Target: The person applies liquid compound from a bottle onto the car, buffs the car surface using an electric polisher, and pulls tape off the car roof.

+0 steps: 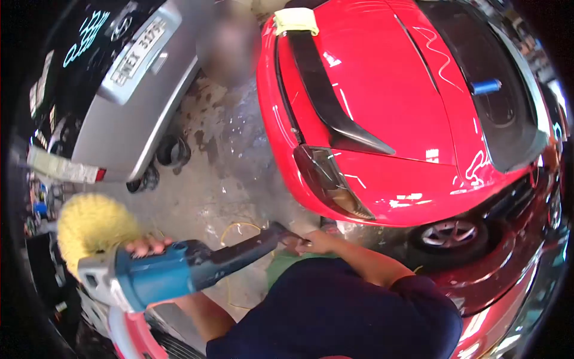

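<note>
A blue and black polisher (161, 272) with a fluffy yellow wool pad (95, 227) lies across the lower left, its pad end pointing left. My left hand (149, 246) is wrapped round the front of its body from below, fingers curled over the blue housing. At the other end, my right hand (305, 241) is closed at the tip of the dark rear handle, in front of my waist; its fingers are partly blurred. The pad is raised and apart from the red car (371, 66), which stands ahead and to the right.
A pale yellow cloth (297, 21) lies on the red car beside a black curved trim piece (317, 90). A blue cylinder (486, 87) rests on the dark glass. A silver car (119, 134) stands left. A yellow cord (230, 230) runs along the wet-looking floor (221, 149).
</note>
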### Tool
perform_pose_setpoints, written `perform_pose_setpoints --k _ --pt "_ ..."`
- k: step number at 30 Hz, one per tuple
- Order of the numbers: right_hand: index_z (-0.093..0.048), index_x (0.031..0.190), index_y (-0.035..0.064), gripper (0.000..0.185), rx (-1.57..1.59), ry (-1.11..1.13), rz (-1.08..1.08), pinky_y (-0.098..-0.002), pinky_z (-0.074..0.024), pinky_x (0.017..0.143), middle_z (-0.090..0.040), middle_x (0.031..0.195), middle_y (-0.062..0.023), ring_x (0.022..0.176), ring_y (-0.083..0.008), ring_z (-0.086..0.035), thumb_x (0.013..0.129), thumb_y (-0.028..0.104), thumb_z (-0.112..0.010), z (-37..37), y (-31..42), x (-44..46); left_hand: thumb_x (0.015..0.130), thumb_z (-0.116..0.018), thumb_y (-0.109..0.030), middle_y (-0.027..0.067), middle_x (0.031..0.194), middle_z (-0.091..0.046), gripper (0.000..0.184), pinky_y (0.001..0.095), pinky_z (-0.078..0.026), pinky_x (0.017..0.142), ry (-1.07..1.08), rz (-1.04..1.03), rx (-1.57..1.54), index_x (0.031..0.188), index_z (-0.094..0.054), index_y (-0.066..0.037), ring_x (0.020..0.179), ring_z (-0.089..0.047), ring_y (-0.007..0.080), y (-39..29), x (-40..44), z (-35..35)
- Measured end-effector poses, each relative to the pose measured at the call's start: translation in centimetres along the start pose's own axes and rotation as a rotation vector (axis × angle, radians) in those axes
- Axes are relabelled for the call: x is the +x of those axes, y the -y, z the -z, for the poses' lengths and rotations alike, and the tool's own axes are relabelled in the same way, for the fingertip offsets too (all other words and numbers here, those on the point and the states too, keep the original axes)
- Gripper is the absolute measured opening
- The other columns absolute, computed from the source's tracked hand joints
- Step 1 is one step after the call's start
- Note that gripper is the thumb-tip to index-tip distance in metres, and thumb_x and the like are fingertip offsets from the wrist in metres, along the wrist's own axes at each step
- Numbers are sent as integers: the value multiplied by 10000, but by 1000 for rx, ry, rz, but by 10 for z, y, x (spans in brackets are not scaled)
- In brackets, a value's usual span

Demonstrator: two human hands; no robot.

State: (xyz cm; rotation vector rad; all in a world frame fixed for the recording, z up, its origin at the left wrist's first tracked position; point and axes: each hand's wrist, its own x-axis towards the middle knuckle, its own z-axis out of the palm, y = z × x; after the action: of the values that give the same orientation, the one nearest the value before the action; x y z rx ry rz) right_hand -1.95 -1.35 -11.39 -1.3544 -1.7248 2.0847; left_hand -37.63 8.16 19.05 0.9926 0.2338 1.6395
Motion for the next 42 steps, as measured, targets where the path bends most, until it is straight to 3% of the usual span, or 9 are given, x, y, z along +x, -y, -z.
perform_pose_setpoints --k 5,11,14,17,25,28,34,38,42 --pt "-544 1493 58 792 -147 -52 47 -424 -489 1073 -655 1392 -200 1297 -283 -625 904 522 -796 12 67 -8 542 -1016 -376 54 1111 -625 949 501 -442 966 344 289 -220 1286 -503 -86 977 -630 302 -46 121 30" --pt "-325 1626 56 921 301 -107 883 -475 -421 1161 -535 1543 -170 1369 -306 -563 912 331 -837 74 187 39 680 -971 -471 92 1156 -650 991 555 -474 987 559 617 -250 1409 -455 -43 1006 -675 356 15 226 10" --pt "-344 1618 31 957 626 85 913 -425 -435 1152 -538 1522 -155 1366 -275 -546 897 415 -844 90 247 58 683 -955 -570 152 1237 -618 1128 592 -455 1027 457 747 -156 1487 -388 -19 1126 -635 406 53 264 -13" --pt "-401 1559 6 904 399 -117 1089 -407 -479 1081 -596 1438 -146 1267 -270 -603 893 427 -844 112 294 60 707 -804 -803 212 1310 -583 1242 625 -440 1037 560 784 -219 1527 -338 6 1182 -596 444 117 292 -33" --pt "-467 1369 -61 766 427 -868 745 -417 -533 930 -684 1113 -216 1032 -250 -662 846 329 -869 190 343 12 751 -508 -984 272 1361 -593 1302 568 -586 904 739 1116 -346 1563 -380 25 1092 -671 441 287 384 -118" --pt "-488 1360 -5 667 646 -1124 814 -353 -518 901 -622 1041 -60 1016 -161 -602 866 211 -880 238 337 36 854 -571 -867 201 1198 -687 1090 495 -612 898 659 1037 95 1476 -478 23 1038 -722 326 353 402 -171" --pt "-457 1405 13 571 1033 -1358 576 -327 -538 600 -637 1042 -75 721 -143 -663 971 199 -779 345 328 52 958 -712 -431 147 1044 -721 570 419 -638 790 974 1305 173 1293 -582 11 869 -747 268 536 435 -185" --pt "-443 1450 49 549 1277 -1427 870 -315 -546 657 -631 1172 -90 780 -137 -660 1053 363 -655 384 313 103 935 -722 -374 140 1063 -708 570 410 -629 780 1025 1535 109 1311 -570 27 871 -730 255 609 457 -177" --pt "-453 1436 -10 631 977 -1716 665 -343 -493 980 -608 1226 -83 1149 -146 -546 1028 403 -701 358 297 183 936 -681 -426 218 1343 -614 801 481 -598 946 1044 1657 -109 1519 -387 36 1162 -673 327 614 466 -172"
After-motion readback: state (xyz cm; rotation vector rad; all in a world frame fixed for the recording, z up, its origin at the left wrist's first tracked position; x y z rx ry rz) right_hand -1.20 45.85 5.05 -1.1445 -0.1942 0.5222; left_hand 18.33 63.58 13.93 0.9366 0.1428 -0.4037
